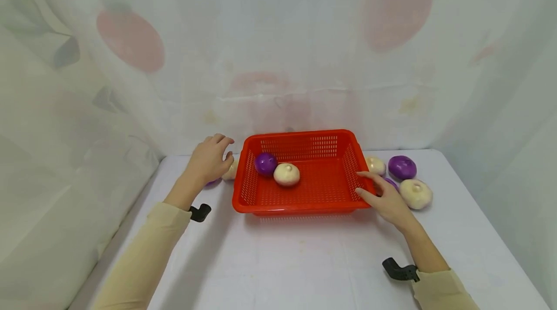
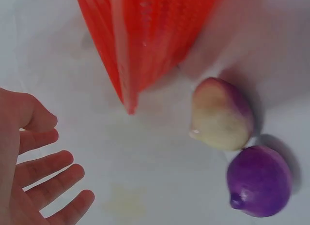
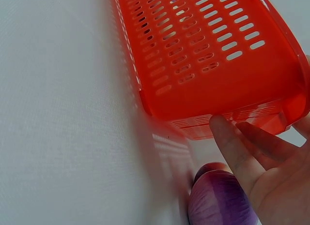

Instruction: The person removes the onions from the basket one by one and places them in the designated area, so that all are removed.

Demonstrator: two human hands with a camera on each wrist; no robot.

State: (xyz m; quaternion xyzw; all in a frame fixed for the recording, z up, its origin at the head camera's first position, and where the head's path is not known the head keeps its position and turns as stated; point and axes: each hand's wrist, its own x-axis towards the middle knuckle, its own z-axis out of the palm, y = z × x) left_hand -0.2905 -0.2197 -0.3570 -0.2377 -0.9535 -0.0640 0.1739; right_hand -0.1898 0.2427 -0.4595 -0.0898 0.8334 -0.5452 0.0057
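Note:
A red plastic basket (image 1: 300, 208) with slotted walls stands mid-table, holding a purple onion (image 1: 266, 164) and a cream onion-like vegetable (image 1: 286, 174). At its right end my right hand (image 1: 387, 201) grips the rim, two fingertips showing over it in the head view. From the right wrist, fingers (image 3: 237, 152) lie against the outside of the basket wall. My left hand (image 1: 208, 160) hovers left of the basket with loosely bent fingers, holding nothing. Near it lie a cream and purple vegetable (image 2: 222, 113) and a purple onion (image 2: 259, 181), partly hidden by that hand in the head view.
Right of the basket lie another purple onion (image 1: 402, 168), a cream vegetable (image 1: 416, 194), a second cream one (image 1: 375, 166) and a purple one (image 1: 390, 183) partly behind my right hand. A white cloth covers the table (image 1: 300, 261). Printed curtains (image 1: 278, 49) hang behind and beside it.

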